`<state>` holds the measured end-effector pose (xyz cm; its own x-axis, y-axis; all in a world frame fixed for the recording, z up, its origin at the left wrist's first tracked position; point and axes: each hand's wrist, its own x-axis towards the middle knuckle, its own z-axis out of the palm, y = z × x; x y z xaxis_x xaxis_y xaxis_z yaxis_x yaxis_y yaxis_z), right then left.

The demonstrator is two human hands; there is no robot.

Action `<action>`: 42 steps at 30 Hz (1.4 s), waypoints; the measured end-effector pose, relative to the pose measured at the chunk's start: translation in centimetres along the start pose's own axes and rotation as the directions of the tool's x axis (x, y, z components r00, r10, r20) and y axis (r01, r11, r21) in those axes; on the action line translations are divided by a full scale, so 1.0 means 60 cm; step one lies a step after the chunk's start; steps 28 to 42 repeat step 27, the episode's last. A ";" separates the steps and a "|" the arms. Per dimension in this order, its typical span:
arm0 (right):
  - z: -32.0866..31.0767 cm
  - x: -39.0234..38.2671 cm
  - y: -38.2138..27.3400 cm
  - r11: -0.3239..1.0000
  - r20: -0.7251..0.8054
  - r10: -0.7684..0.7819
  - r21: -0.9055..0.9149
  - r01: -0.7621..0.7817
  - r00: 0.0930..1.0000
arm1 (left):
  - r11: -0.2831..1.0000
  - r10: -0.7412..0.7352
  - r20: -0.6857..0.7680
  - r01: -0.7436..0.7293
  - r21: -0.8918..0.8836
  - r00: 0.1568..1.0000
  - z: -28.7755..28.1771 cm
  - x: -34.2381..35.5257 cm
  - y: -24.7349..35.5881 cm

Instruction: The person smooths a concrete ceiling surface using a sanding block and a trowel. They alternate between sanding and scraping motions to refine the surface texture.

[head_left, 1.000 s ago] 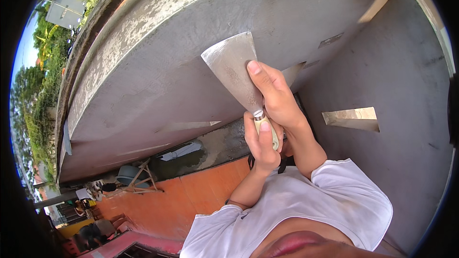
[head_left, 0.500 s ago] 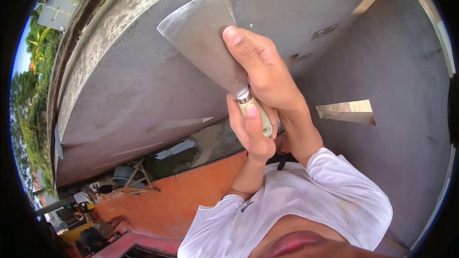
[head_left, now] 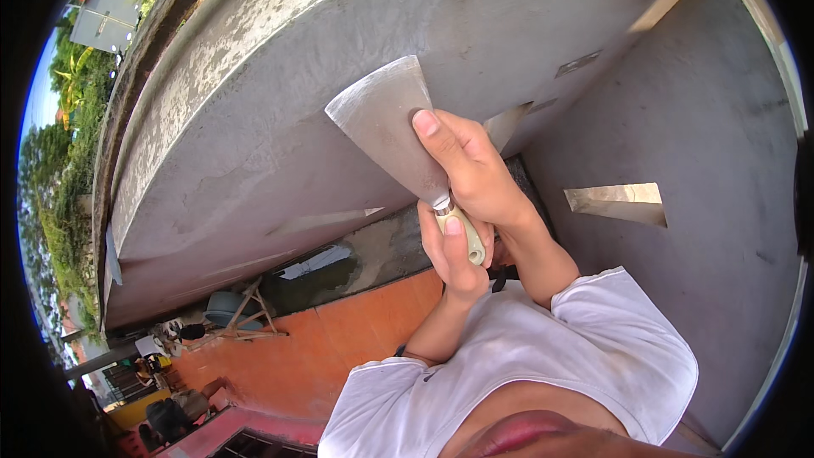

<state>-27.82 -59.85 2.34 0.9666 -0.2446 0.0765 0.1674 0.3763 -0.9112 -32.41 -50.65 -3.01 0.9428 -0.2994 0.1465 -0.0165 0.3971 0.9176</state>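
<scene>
Both hands hold a putty knife up in front of my chest, its broad metal blade pointing away and slightly left. My left hand is closed around the cream handle, thumb lying along it; the handle's end with its hole stays visible. My right hand grips the right edge of the blade, thumb on the near face and fingers hidden behind. The wide tip shows scratched, brighter metal. Behind the blade stands a grey plastered wall, and the tip appears apart from it.
Another grey wall with a slot opening rises at right. Below lies an orange floor beside a wet dark strip. A grey-blue tub and wooden stand are at lower left, with a seated person nearby.
Both hands have drawn the putty knife down toward my chest and a little to the right. The grips on handle and blade look the same.
</scene>
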 end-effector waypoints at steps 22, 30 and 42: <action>-0.005 0.002 0.040 0.997 0.029 -0.066 -0.022 0.067 0.997 | 1.000 0.007 -0.006 -0.007 0.007 1.000 -0.007 -0.007 0.008; -0.007 -0.004 0.014 1.000 0.065 -0.022 0.013 0.021 0.998 | 1.000 -0.017 0.041 0.018 -0.012 0.999 -0.001 -0.004 0.027; -0.007 -0.004 0.014 1.000 0.065 -0.022 0.013 0.021 0.998 | 1.000 -0.017 0.041 0.018 -0.012 0.999 -0.001 -0.004 0.027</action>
